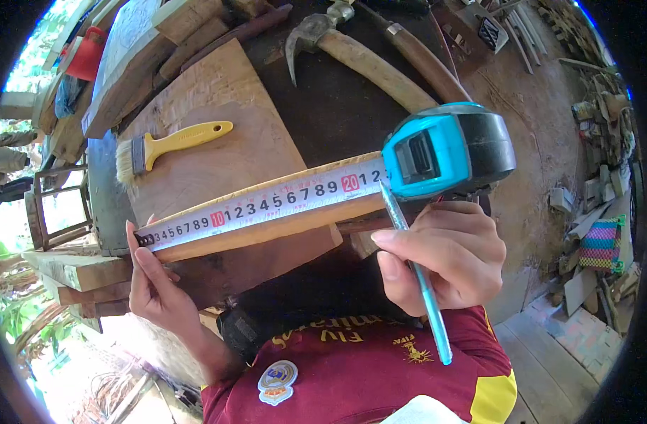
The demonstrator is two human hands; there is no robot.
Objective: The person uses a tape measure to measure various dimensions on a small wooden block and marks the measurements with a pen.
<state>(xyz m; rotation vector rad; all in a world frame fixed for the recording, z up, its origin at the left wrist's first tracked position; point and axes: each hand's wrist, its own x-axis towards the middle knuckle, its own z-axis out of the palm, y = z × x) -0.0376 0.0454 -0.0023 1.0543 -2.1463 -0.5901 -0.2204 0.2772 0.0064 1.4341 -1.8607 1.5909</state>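
My left hand [162, 286] pinches the left end of a narrow wooden strip [270, 236] together with the end of a tape measure blade [260, 208]. The printed blade lies extended along the strip's face. At its right end sits the tape measure's turquoise and black case [435, 151]. Between thumb and fingers, my right hand [445, 259] grips a light-blue pen [427, 297]; the pen's tip meets the blade just left of the case. Whether the hidden fingers of this hand also support the case or strip cannot be seen.
Behind the strip, a yellow-handled paintbrush [169, 143] rests on a wooden board [207, 106]. A claw hammer [355, 53] and a wooden-handled tool [424, 58] lie on the dark bench top [302, 116]. Timber blocks [127, 69] and a red mug [85, 55] stand at upper left.
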